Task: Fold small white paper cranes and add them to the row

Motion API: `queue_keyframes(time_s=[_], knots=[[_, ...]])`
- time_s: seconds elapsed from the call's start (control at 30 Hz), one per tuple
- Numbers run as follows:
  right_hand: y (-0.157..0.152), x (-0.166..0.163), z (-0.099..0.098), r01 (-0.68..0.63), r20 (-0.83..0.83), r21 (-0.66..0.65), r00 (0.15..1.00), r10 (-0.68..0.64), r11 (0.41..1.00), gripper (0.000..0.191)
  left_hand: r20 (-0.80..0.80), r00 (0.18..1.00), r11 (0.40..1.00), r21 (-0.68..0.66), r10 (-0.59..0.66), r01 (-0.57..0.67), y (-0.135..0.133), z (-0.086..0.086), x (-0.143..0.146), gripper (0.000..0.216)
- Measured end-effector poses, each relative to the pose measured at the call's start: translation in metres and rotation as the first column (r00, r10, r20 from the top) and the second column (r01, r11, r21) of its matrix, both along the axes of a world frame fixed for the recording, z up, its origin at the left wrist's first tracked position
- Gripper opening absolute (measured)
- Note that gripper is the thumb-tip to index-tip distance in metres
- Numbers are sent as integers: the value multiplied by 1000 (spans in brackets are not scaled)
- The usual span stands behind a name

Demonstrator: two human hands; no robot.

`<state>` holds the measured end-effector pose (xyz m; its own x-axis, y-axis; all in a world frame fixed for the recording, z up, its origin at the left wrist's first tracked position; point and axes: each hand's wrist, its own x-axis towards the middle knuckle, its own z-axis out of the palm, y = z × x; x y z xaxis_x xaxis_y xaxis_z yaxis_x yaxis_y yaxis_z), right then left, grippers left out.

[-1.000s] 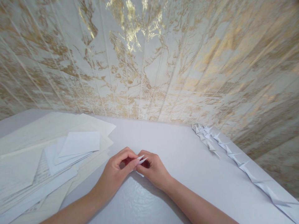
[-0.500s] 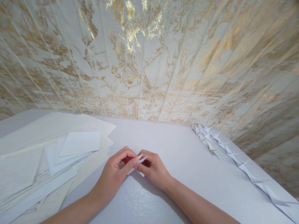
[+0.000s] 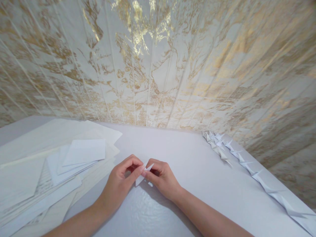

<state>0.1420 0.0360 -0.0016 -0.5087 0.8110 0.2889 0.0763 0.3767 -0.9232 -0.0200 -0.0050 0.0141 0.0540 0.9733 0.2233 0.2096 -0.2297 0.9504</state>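
Between my two hands is a small folded white paper (image 3: 139,179) with thin pointed tips, held just above the table near its middle. My left hand (image 3: 127,169) pinches it from the left between thumb and fingers. From the right, my right hand (image 3: 160,174) pinches it too, thumb and forefinger closed near a point that sticks up. The fingertips of both hands nearly meet and hide much of the paper's middle. One flat triangular corner shows below the left thumb.
On the left lie a stack of white paper pieces (image 3: 85,151) and larger cream sheets (image 3: 108,134). Several folded paper cranes (image 3: 256,177) line the right edge of the white table (image 3: 158,141), with a shorter row (image 3: 218,148) beside them. A gold-patterned wall (image 3: 153,82) rises behind.
My left fingers have shifted slightly on the folded paper. Two pointed tips stood up side by side earlier; now they look spread apart, and more of the lower corner shows.
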Motion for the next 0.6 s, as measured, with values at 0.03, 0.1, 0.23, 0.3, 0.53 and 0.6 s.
queue_keyframes(time_s=[0.03,0.1,0.23,0.3,0.53,0.6], knots=[[0,0,0,-1,0,0,1000,1,1000,40,5,1000,1000,-2,-3,3,0,0,0,20],[0,0,-1,-2,5,2,1000,2,1000,41,17,1000,1000,-3,-8,8,0,0,-1,20],[-1,0,-1,-1,6,5,1000,0,1000,42,31,999,1000,-2,-18,18,0,-1,-2,20],[-1,-1,-1,-4,0,9,1000,4,1000,41,32,999,1000,3,-16,16,-1,-1,-2,20],[-1,-1,2,-8,-19,27,1000,8,1000,38,43,999,1000,9,-4,4,-1,-1,-1,20],[-1,-1,1,-12,-7,18,1000,12,1000,36,45,999,1000,-21,-4,5,0,-1,-1,20]])
